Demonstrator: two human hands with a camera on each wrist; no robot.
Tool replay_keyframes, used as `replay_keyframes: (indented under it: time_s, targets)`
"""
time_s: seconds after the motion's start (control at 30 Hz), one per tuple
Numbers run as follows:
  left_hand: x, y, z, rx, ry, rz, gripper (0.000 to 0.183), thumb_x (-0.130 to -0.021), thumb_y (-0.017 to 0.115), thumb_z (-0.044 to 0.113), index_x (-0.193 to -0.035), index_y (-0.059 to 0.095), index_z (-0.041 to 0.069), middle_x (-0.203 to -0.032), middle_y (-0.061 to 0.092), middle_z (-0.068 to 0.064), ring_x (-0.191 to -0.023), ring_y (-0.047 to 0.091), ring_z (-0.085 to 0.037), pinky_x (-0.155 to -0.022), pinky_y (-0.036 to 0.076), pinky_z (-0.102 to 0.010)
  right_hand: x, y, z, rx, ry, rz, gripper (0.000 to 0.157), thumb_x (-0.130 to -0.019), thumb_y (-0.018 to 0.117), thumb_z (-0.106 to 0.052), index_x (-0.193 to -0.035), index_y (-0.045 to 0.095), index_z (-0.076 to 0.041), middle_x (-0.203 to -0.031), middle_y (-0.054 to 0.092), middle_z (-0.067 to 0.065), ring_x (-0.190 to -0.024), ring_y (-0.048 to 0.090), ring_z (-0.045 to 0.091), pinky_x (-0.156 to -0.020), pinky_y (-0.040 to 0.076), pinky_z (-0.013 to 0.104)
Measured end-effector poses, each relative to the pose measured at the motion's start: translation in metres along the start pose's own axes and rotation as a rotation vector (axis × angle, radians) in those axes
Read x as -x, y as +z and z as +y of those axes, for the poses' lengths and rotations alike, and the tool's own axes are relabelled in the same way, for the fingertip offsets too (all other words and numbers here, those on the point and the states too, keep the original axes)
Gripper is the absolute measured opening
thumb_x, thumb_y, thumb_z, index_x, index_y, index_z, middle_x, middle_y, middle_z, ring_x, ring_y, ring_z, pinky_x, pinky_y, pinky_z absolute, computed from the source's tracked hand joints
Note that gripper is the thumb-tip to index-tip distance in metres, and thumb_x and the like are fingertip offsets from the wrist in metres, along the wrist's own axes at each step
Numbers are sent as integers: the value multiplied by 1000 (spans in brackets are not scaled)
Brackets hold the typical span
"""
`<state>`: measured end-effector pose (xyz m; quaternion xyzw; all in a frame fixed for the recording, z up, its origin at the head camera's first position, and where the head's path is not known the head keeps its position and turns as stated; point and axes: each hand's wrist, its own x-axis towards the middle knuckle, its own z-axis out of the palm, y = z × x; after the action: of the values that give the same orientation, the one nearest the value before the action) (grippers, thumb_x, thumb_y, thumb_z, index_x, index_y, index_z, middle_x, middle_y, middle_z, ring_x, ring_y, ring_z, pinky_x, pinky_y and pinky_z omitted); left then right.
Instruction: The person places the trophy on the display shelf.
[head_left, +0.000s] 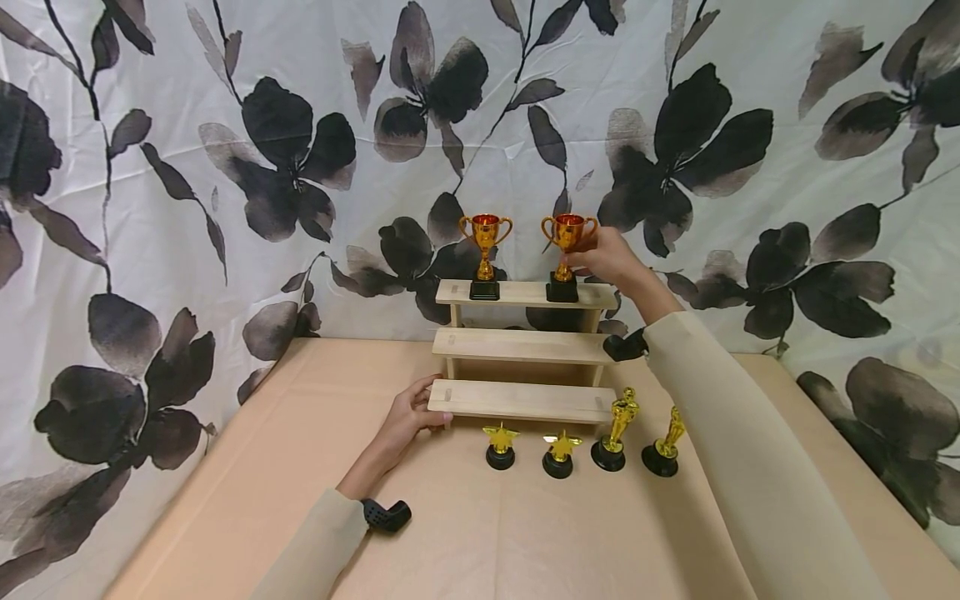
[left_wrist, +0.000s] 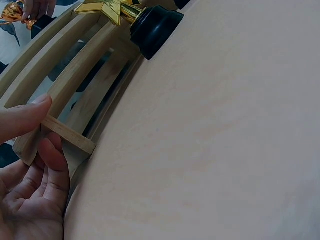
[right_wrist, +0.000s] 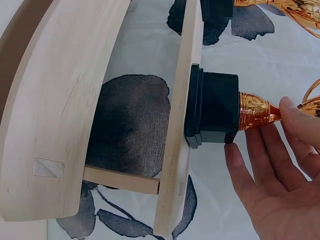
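A three-step wooden display stand (head_left: pixel 517 345) stands against the patterned cloth. My left hand (head_left: pixel 405 418) holds the left end of its lowest step, thumb on the upper side and fingers curled beneath, as the left wrist view shows. On the top step, toward its right end, a gold trophy cup (head_left: pixel 567 232) rests on its black square base (right_wrist: pixel 218 107). My right hand (head_left: pixel 611 260) pinches that cup's stem between thumb and fingers, one fingertip right at the base. A matching trophy cup (head_left: pixel 486 229) stands to its left on the same step.
In front of the stand are two gold star trophies (head_left: pixel 500 446) and, further right, two gold figure statuettes (head_left: pixel 619 421) on round black bases. The right sleeve (head_left: pixel 750 442) passes close to the outer statuette. A peach cloth (head_left: pixel 480 533) covers the table; floral fabric (head_left: pixel 300 167) hangs behind.
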<state>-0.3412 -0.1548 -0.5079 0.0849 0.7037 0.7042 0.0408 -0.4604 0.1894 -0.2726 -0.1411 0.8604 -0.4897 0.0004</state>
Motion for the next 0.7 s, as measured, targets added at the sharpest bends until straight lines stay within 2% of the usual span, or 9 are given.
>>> replay_keyframes:
  time_s: [0.5, 0.7]
  targets:
    - [-1, -1, -2, 3, 7, 1, 84, -84, 76, 1, -158, 36, 3, -133, 62, -21, -98, 67, -11, -68, 51, -24, -5, -1, 6, 1, -7, 1, 47, -100, 66, -9, -141, 51, 8, -140, 58, 31, -128, 59, 44, -111, 48, 53]
    - [0, -2, -1, 8, 14, -10, 85, -84, 76, 1, -159, 34, 1, -133, 59, -22, -96, 65, -12, -65, 48, -24, -6, -2, 7, -36, 13, -14, 50, -99, 67, -8, -143, 50, 7, -143, 56, 29, -132, 56, 43, -114, 45, 52]
